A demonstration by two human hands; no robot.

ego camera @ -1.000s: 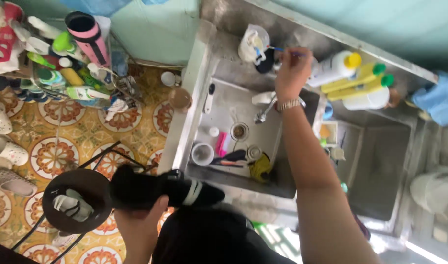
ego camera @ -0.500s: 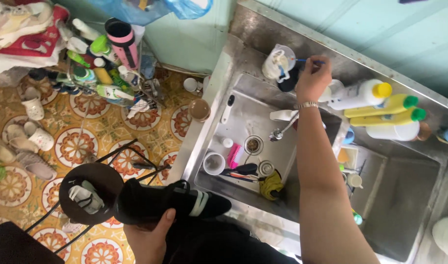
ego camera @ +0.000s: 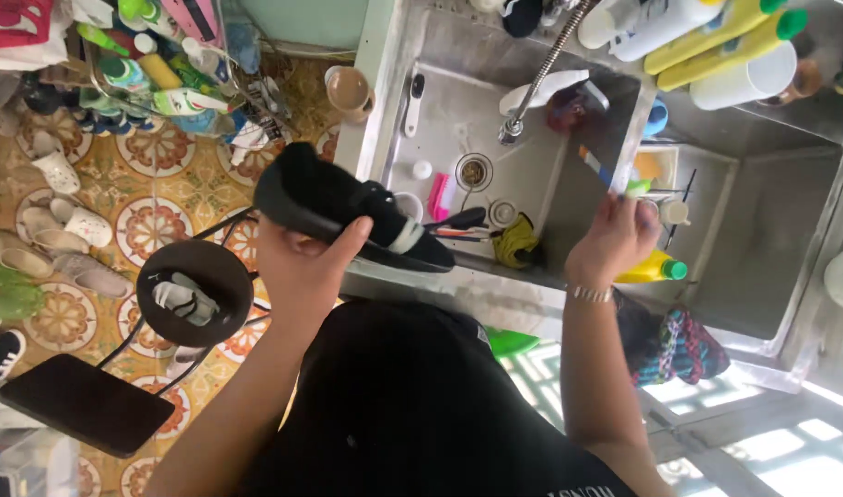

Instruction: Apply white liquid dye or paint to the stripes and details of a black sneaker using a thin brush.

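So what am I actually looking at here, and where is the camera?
There is no machine: a person wears a camera on the head, so the single picture looks straight down past a dark shirt at two bare hands. The left hand holds a black shoe with a white patch over the tiled floor, at the edge of a steel sink. The right hand, with a bracelet on the wrist, holds a toothbrush over the sink's divider. In the basin lie a pink brush, a yellow cloth and small cups, under a tap. Bottles stand behind it, and sandals lie on the floor.
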